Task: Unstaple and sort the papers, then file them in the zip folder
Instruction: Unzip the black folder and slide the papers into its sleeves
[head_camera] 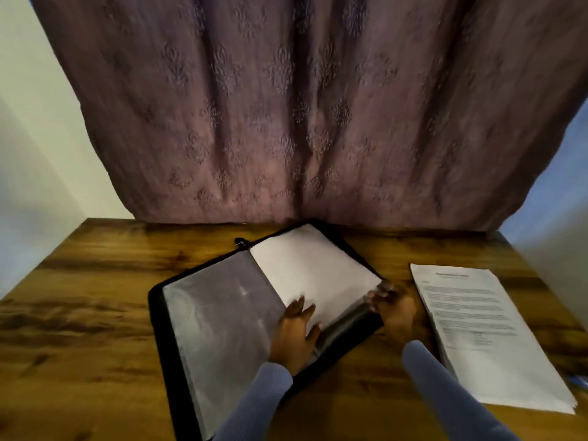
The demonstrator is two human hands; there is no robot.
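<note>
A black zip folder (159,313) lies open on the wooden table, tilted. Its left half shows a clear plastic sleeve (219,316). On its right half lies a white sheet (315,268) on a stack of sleeves. My left hand (294,332) rests flat on the lower part of that sheet, fingers spread. My right hand (393,310) is at the folder's right edge, its fingertips curled on the corner of the sheets there; the view is blurred. A stack of printed papers (486,332) lies to the right of the folder.
The wooden table (79,297) runs to a purple patterned curtain (286,106) at the back. A zip pull (239,241) sticks out at the folder's far corner. A blue object (579,380) peeks out at the right edge, beside the paper stack.
</note>
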